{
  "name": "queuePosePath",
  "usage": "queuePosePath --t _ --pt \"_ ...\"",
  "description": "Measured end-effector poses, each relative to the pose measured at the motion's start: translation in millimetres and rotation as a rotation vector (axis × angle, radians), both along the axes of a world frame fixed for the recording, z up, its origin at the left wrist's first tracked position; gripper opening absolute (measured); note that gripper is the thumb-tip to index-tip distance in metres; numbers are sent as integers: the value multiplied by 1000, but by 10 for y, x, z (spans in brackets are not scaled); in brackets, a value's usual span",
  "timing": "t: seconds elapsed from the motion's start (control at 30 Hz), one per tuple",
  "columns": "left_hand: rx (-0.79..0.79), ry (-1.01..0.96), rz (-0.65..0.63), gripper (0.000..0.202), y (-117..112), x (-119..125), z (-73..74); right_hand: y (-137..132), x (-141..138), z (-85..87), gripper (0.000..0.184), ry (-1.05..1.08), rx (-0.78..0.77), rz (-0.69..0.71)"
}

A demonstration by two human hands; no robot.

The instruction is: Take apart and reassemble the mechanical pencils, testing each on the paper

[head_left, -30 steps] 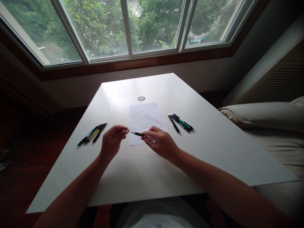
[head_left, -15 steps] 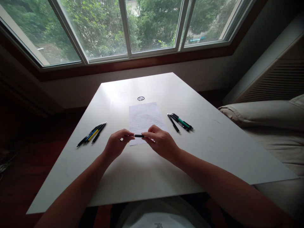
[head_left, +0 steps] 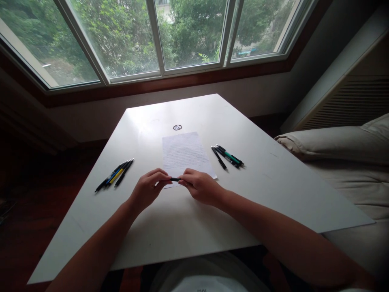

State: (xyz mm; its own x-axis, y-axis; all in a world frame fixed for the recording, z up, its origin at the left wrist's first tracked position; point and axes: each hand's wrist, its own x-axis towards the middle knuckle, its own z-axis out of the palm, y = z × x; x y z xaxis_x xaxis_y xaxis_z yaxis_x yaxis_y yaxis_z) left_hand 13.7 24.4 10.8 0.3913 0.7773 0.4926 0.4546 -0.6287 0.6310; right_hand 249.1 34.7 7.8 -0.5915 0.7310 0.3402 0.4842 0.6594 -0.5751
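A dark pen [head_left: 175, 179] lies sideways between my hands, above the lower edge of the written sheet. My left hand [head_left: 151, 187] pinches its left end between thumb and fingers. At the other end, my right hand [head_left: 201, 186] grips it the same way; both tips of the pen are hidden by my fingers. Beneath and beyond the hands is the lined paper [head_left: 185, 150], covered in rows of writing. Left of my left hand lies a group of several pens [head_left: 115, 175], one yellow and one blue. Another group of pens [head_left: 229, 155], one green, lies to the right.
All of this is on a white table [head_left: 261, 202] whose front edge is close to my body. A small round black-and-white emblem [head_left: 177, 127] sits past the paper. A pale sofa [head_left: 334, 142] stands at the right, and a window [head_left: 188, 36] is behind the table.
Both hands are closer together, and less of the pen shows between them. The pen has turned slightly, its right end a little lower. My view has shifted slightly.
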Motion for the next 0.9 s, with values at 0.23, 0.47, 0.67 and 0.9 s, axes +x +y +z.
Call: queuePosePath --t 0.23,0.47,0.67,0.9 --pt "-21 -15 44 15 2 -3 21 32 -8 -10 27 -40 9 -77" --pt "-224 -109 176 9 5 -20 -58 -7 -22 -9 29 -67 77 -54" --pt "-387 -148 177 12 20 -20 -136 -37 -38 -26 28 -65 62 -70" --pt "-434 -189 174 12 24 -9 -190 -86 -38 -16 15 19 -100 -103"
